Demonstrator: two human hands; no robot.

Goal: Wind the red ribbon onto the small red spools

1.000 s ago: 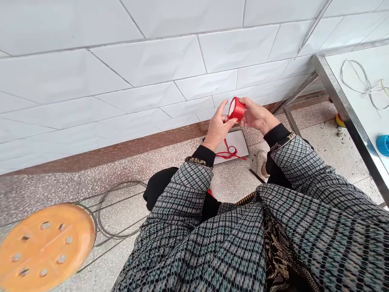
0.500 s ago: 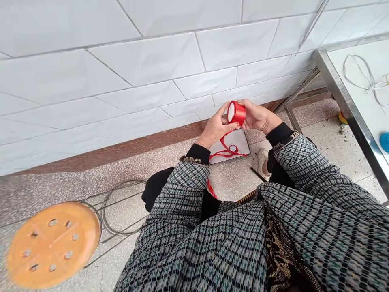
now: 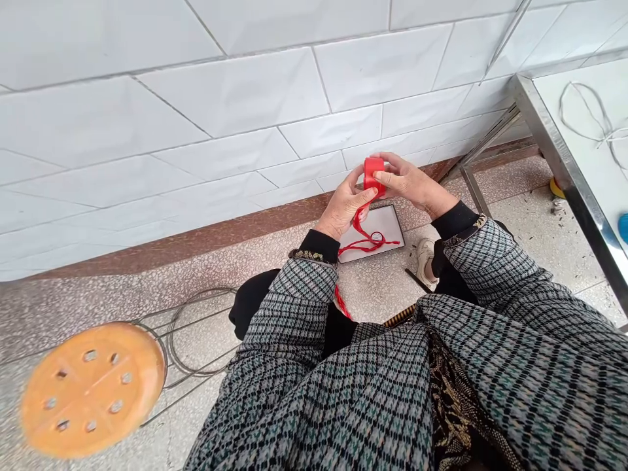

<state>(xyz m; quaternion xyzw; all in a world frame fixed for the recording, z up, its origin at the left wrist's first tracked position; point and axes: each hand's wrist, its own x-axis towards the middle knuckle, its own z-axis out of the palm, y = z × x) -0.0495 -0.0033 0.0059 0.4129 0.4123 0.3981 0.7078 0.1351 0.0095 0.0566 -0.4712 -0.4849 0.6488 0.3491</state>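
Between my hands is a roll of red ribbon (image 3: 373, 171), held up over the floor near the wall. My left hand (image 3: 347, 204) grips its left and lower side, thumb pressed against the edge. From the other side my right hand (image 3: 403, 178) holds it, with the thumb across the roll's face. A strip of red ribbon hangs down below my left hand. Under the hands lies a white, dark-edged board or box (image 3: 387, 226), with red cord (image 3: 366, 246) looped over it around a small round white label.
A stool with an orange round seat (image 3: 93, 389) and metal legs lies on its side at lower left. At right stands a metal-framed table (image 3: 572, 154) bearing white wire (image 3: 601, 127) and a blue object (image 3: 623, 227). The tiled wall (image 3: 275, 85) rises ahead.
The ribbon roll has turned, so its white end no longer shows. My right thumb has come across the front of it, and more ribbon hangs beneath.
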